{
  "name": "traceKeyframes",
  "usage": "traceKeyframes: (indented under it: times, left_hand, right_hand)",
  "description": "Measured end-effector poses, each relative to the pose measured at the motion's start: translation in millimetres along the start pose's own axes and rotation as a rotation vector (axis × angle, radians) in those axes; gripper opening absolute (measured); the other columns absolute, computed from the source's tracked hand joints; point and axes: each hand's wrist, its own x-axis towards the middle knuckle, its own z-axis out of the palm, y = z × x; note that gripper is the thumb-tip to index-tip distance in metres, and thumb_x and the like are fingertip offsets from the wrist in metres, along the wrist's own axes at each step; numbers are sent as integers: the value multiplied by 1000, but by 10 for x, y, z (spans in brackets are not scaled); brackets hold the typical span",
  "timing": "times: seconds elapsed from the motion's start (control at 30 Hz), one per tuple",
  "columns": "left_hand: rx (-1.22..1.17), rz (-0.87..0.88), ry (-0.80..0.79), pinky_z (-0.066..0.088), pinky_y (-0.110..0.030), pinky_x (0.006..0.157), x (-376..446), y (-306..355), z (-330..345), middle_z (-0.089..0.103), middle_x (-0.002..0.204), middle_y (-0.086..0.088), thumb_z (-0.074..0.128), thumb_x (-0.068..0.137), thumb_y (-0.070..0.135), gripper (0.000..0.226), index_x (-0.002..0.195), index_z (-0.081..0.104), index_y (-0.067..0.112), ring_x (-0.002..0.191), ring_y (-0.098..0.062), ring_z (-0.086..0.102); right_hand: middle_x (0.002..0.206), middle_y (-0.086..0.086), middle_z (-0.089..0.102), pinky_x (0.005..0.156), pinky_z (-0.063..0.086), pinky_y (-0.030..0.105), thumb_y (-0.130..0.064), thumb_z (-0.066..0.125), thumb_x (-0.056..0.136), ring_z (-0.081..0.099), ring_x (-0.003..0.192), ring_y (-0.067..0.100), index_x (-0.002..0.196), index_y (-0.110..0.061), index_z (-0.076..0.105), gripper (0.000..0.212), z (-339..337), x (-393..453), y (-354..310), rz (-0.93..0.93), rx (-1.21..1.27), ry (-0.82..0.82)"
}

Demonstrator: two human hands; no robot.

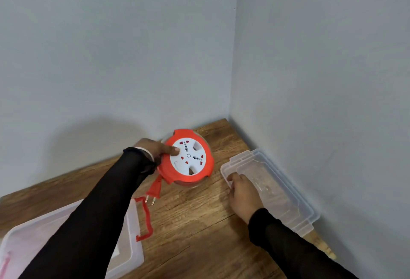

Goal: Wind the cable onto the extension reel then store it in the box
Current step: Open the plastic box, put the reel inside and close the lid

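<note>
Fingers of the left hand [155, 149] are curled about the rim of the extension reel [188, 159], thumb pressed on its white socket face; those of the right hand [240, 192] lie on the near rim of the clear tray [288, 192], and whether they pinch it or merely rest cannot be told.

Largest first. Wooden table [195, 223]: set into a wall corner, walls closing the far and right sides, open surface in the middle. Box [66, 234]: clear, with a red handle [145, 221], at the near left edge, partly under the left sleeve. Tray: along the right wall, one corner near the table's front edge. Reel: orange, lying flat near the back wall, between box and tray. Plug [154, 190]: hanging out of the reel's near side on a short tail — cable otherwise appears wound in.

Judgement: winding is nearly complete; storage remains. Recommend tucking the plug before lifting, so its pins do not catch the box rim, then carrying the reel level across the open middle — the only free path.
</note>
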Motion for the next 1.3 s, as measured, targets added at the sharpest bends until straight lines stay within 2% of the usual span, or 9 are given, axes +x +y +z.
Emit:
traceKeyframes:
  times: [0.13,0.2,0.3,0.43,0.6,0.77,1.03,1.2,1.3]
  left_hand:
    - [-73,100,72,39,-21,46,-287,74,-340,62,58,-12,85,57,12,26,68,62,6,50,-22,53]
    - [-129,166,92,47,-26,57,-463,91,-574,70,61,-6,84,59,13,20,70,68,10,58,-23,61]
    - [-119,237,71,55,-32,67,-734,86,-1006,76,72,-6,86,56,16,22,73,73,11,64,-23,70]
    - [-153,239,49,57,-27,54,-1090,-170,-1603,76,76,-11,87,40,22,44,79,72,8,66,-24,73]
    - [-191,189,84,57,-30,53,-1194,-688,-2048,73,67,-9,85,51,3,40,86,65,4,59,-22,71]
    - [111,121,114,56,-29,58,-1185,-1155,-2295,72,72,-6,90,54,12,46,94,66,4,60,-19,67]
    - [537,-42,28,56,-29,62,-1168,-1346,-2372,72,70,-9,90,54,34,42,84,74,10,54,-18,59]
    - [706,-45,38,49,-26,50,-1186,-1176,-2312,62,58,-8,83,66,34,35,71,71,2,46,-20,52]
    - [908,37,81,46,-22,50,-1203,-1046,-2218,57,50,1,83,66,39,37,62,63,7,44,-13,50]
  right_hand:
    - [89,-3,61,73,42,19,-30,58,91,56,88,17,93,-19,56,12,-245,129,-438,-42,545,125]
    - [100,-6,64,83,44,13,-45,66,82,59,96,13,107,-22,55,36,-373,151,-827,-62,908,8]
    - [123,-4,59,91,51,29,-54,77,66,59,110,9,127,-37,45,70,-408,162,-1337,-222,1087,-183]
    - [122,-5,59,81,56,30,-38,82,68,64,104,9,133,-46,33,82,-242,50,-1949,-365,1008,-321]
    - [115,-5,62,73,57,25,-33,77,76,66,94,7,138,-41,31,78,128,-211,-2302,-392,771,-371]
    - [116,-12,60,70,50,11,-35,73,79,60,93,-4,131,-49,30,69,389,-487,-2416,-411,534,-466]
    - [105,-6,54,61,42,15,-33,65,85,55,84,6,139,-32,17,72,519,-529,-2564,-300,92,-687]
    - [112,9,61,70,40,25,-13,51,89,59,99,22,135,-11,32,50,688,-573,-2688,-270,-211,-552]
    - [108,9,62,70,41,25,-13,54,87,61,95,24,106,-9,59,20,693,-631,-2699,-374,-311,-337]
